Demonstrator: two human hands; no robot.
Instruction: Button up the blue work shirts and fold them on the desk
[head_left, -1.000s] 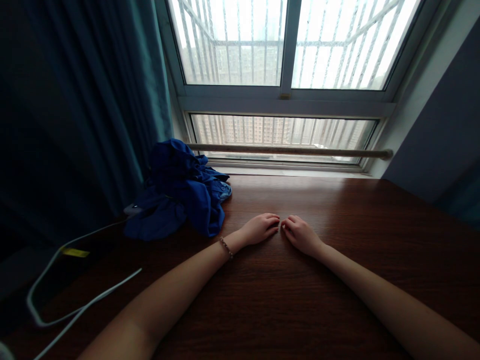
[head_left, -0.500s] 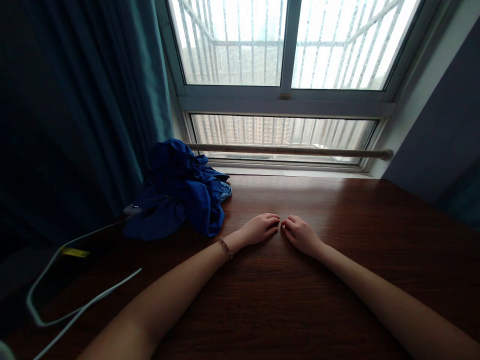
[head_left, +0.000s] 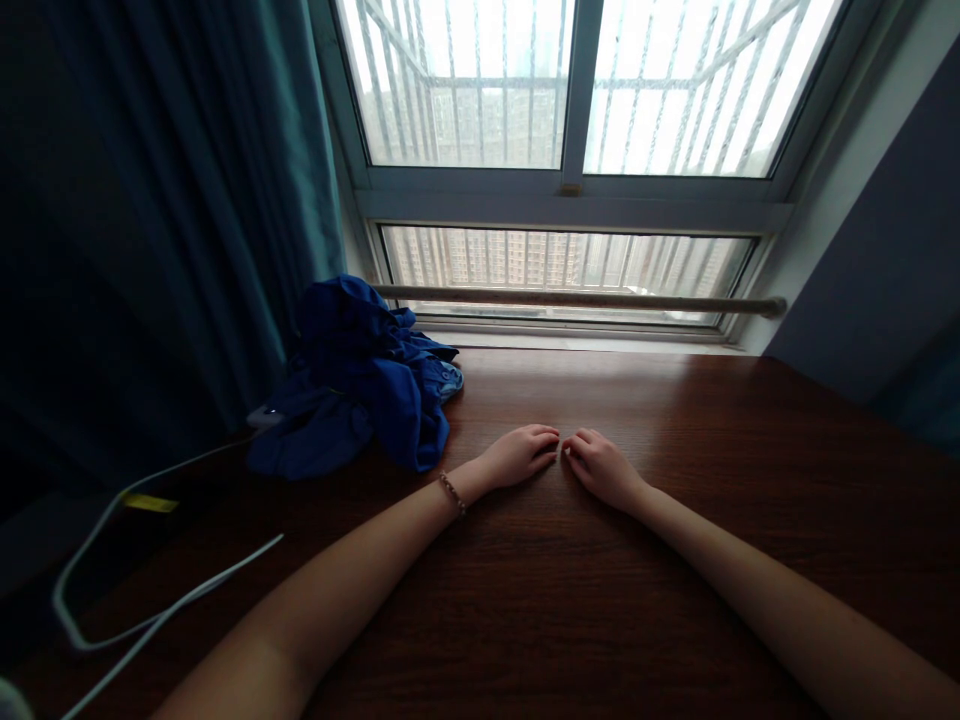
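My left hand (head_left: 521, 454) rests palm down on the brown wooden tabletop (head_left: 525, 600), its fingers slightly bent and thumb a little apart. Around that wrist is a beaded bracelet (head_left: 452, 494). Facing it, my right hand (head_left: 598, 464) lies on the same surface with loosely curled fingers. Only a narrow gap separates the fingertips of the two hands. Nothing shows in either hand. To the left of my left hand lies a crumpled heap of blue cloth (head_left: 375, 375), apart from the fingers.
A white cable (head_left: 150, 625) bends across the left side, near a yellow tag (head_left: 150, 503). Blue curtains (head_left: 247, 150) hang at the left. Beyond the tabletop is a window with a horizontal rail (head_left: 570, 298); a wall (head_left: 862, 260) borders the right.
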